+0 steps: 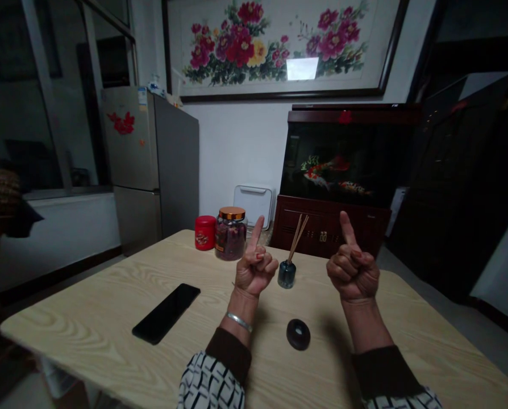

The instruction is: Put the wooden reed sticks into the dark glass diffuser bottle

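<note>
Both hands are raised above the wooden table, palm side toward me. My left hand points its index finger up while the thumb and other fingers are folded in; a silver bangle circles the wrist. The same pose shows in my right hand, and neither hand holds anything. Between them stands a dark glass reed diffuser with thin sticks. Nearer to me on the tabletop lies a small dark round object with a lighter centre. A black smartphone rests left of my left hand.
At the table's far side are a red canister and a copper-lidded glass jar. Behind them stand a white panel-like object, a fridge and a fish tank. A framed flower painting hangs above.
</note>
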`<action>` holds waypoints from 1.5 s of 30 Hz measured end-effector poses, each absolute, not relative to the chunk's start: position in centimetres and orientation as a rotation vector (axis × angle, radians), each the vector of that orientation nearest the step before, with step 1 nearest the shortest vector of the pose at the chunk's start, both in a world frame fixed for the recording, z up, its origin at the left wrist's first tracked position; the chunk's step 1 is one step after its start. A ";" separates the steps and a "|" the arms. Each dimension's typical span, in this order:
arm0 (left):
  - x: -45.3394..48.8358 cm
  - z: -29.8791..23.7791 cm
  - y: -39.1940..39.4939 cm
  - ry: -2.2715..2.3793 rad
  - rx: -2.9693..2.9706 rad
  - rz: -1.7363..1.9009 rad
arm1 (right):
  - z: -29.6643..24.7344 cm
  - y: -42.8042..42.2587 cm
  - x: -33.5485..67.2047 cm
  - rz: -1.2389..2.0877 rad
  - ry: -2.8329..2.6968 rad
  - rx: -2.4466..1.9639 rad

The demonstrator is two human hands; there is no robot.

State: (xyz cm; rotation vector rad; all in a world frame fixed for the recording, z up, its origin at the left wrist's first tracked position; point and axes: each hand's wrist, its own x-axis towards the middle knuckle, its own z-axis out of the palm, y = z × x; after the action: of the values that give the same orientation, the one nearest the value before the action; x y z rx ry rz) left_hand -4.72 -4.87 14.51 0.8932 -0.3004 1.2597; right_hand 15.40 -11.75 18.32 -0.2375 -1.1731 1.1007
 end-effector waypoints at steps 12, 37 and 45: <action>-4.6 11.0 -1.8 -0.164 0.823 1.237 | 14.8 -8.7 16.8 1.043 -1.144 -0.477; -0.3 -2.1 2.2 0.680 1.582 1.090 | 2.3 -0.4 15.4 0.763 -1.578 -1.291; -1.2 -1.2 1.2 0.641 1.635 1.026 | 10.2 0.1 15.3 0.739 -1.007 -0.933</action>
State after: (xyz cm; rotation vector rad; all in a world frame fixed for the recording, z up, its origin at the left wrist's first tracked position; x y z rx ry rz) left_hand -1.15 1.24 -1.16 1.6352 0.6413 1.0261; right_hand 15.34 0.05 10.20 -0.9329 -1.0066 0.7388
